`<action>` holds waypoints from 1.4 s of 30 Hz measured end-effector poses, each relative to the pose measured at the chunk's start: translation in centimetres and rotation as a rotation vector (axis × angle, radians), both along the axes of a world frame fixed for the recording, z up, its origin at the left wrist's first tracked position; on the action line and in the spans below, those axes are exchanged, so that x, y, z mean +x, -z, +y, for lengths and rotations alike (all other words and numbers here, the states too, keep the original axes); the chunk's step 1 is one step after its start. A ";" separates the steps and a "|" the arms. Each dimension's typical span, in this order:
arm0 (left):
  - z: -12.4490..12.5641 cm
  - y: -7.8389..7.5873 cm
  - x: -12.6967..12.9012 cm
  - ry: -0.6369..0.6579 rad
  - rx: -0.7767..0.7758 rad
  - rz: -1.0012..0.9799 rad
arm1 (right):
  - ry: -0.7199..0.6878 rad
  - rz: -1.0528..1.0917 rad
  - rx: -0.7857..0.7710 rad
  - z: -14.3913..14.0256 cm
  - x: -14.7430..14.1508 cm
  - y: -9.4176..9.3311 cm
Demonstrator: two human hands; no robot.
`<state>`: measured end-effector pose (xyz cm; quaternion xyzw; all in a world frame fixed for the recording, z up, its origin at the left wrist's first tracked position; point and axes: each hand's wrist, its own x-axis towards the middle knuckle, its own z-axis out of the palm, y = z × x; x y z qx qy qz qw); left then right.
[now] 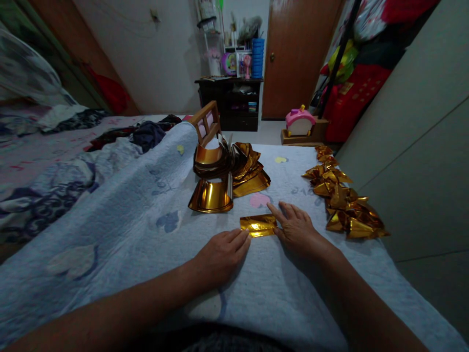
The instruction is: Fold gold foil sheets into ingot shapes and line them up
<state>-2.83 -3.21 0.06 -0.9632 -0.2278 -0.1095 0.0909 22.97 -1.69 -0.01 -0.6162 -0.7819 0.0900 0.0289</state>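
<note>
A folded strip of gold foil paper [258, 225] lay flat on the light blue quilt [120, 215] of the bed, directly ahead of the person, its long axis running left to right between the two hands. The left hand [220, 256], fingers loosely extended and grasping nothing, touched the strip's left end with its fingertips. The right hand [295, 227], likewise flat and unclenched, pressed on the strip's right end and lay slightly the nearer. Beyond the strip stood a stack of curled gold sheets [223, 176]; well to the right ran a row of folded gold pieces [342, 198].
</note>
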 end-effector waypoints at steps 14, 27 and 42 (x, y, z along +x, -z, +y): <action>2.6 -0.9 3.5 -0.220 -0.192 0.002 | -0.232 0.328 0.142 0.3 -0.8 -2.6; 3.3 0.4 2.9 -0.169 -0.101 -0.138 | -0.308 0.332 0.141 0.6 -1.9 -1.4; 3.9 -1.9 2.3 -0.357 -0.999 -0.857 | 0.004 1.105 -0.173 1.1 -0.9 -2.2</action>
